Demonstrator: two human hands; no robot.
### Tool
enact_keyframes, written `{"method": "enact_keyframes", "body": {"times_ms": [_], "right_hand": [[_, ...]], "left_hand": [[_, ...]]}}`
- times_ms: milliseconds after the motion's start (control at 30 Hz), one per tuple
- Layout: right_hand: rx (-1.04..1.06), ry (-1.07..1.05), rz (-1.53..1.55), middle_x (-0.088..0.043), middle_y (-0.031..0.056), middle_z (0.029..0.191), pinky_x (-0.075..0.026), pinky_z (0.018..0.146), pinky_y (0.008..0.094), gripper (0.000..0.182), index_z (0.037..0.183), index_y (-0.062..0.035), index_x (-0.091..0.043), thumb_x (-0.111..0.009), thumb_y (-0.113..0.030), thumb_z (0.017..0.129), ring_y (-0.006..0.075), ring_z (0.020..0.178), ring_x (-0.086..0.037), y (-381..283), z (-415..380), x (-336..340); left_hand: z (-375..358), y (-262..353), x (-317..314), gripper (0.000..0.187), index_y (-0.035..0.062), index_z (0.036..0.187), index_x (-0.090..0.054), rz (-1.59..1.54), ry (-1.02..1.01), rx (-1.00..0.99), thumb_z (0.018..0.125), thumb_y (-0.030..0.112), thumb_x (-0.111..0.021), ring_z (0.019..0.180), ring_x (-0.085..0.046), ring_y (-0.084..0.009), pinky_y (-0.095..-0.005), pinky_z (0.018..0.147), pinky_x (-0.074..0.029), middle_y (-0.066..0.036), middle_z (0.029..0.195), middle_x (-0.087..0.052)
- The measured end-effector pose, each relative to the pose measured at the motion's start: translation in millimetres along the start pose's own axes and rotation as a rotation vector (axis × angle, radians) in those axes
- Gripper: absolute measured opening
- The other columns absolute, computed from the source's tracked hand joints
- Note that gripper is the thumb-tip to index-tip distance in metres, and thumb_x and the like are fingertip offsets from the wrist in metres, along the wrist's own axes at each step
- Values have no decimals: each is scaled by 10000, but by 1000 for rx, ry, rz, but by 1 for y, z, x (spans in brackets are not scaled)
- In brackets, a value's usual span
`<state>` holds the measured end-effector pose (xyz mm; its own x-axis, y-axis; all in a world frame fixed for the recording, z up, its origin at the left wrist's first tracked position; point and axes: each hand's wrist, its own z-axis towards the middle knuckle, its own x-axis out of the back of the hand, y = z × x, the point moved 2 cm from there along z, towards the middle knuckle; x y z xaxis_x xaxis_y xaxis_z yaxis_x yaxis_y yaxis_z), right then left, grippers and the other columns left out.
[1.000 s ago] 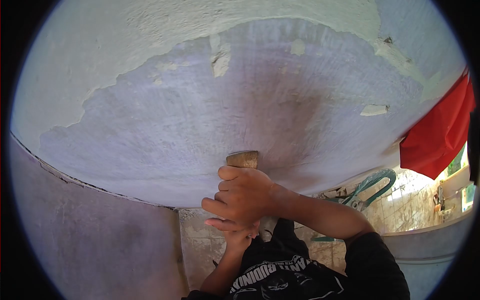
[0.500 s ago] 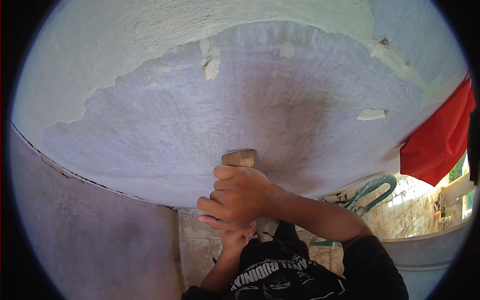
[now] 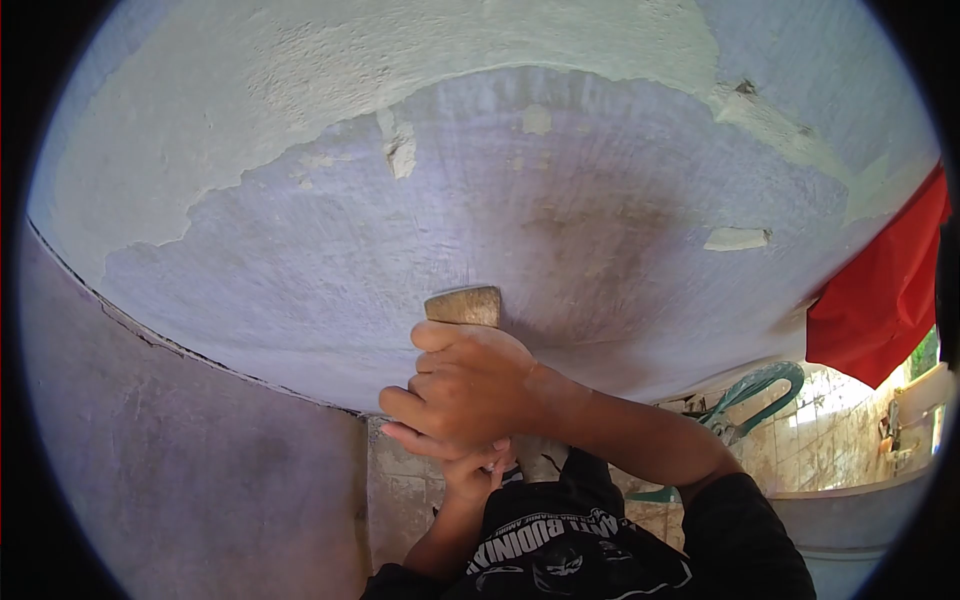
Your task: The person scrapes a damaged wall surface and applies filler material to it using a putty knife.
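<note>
A scraper with a wide, brownish blade (image 3: 464,306) meets the pale purple wall (image 3: 340,260), its edge tilted slightly. My right hand (image 3: 468,385) is wrapped round the scraper just below the blade, so the handle is hidden. Under it, my left hand (image 3: 474,474) is closed at the lower end of the same tool, its fingers partly covered by the right hand. Above the blade, the wall's stripped area ends at a ragged border of whitish-green coating (image 3: 330,65). Small light patches, such as a chipped one (image 3: 399,150), stay within that area.
A second wall (image 3: 190,430) meets this one at a dark cracked corner on the left. To the right hangs a red cloth (image 3: 875,290), with a green curved handle-like object (image 3: 755,395) below it. A greyish rounded container (image 3: 850,510) stands at lower right on dirty tiles.
The scraper and both hands have moved a little up the wall. My view has shifted too, so the wall marks appear lower and mostly further left.
</note>
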<state>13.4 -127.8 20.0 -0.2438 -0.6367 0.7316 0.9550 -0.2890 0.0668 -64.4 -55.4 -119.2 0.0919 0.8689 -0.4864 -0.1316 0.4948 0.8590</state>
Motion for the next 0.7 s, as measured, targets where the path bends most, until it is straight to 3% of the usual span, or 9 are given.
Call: {"method": "enact_keyframes", "body": {"times_ms": [33, 100, 333, 500, 700], "right_hand": [[-8, -4, -10, -403, -18, 415, -334, 594, 272, 340, 605, -139, -466, -623, -324, 843, 145, 390, -384, 0, 1, -1], [-6, -3, -18, -400, -18, 408, -333, 594, 273, 338, 601, -139, -465, -627, -318, 838, 146, 384, -378, 0, 1, -6], [42, -5, -11, -406, -16, 398, -324, 599, 273, 336, 593, -138, -469, -634, -311, 830, 141, 363, -349, -1, 17, -2], [34, 3, -20, -395, -13, 393, -319, 594, 276, 342, 587, -133, -466, -639, -306, 826, 151, 365, -331, 0, 16, -5], [25, -45, 56, -404, 4, 402, -319, 592, 276, 368, 575, -129, -456, -653, -339, 805, 175, 386, -314, -3, 17, 10]], "left_hand": [[0, -1, 2, 125, -1, 823, -541, 4, 3, -1, 724, 75, -552, 408, -384, -153, -259, 395, -283, -54, 583, -415], [4, -8, 10, 122, -4, 832, -542, -365, 6, 178, 735, 70, -545, 406, -371, -145, -254, 398, -290, -64, 599, -435], [8, 12, 4, 121, -4, 825, -543, -346, 45, 117, 741, 80, -565, 399, -365, -137, -248, 382, -297, -76, 621, -467], [9, 7, 8, 122, -30, 837, -549, -477, -35, 147, 747, 50, -563, 384, -395, -152, -249, 362, -300, -94, 639, -500], [0, 25, -14, 157, -61, 887, -535, -166, 69, -26, 749, 15, -538, 374, -411, -171, -263, 347, -315, -116, 663, -517]]}}
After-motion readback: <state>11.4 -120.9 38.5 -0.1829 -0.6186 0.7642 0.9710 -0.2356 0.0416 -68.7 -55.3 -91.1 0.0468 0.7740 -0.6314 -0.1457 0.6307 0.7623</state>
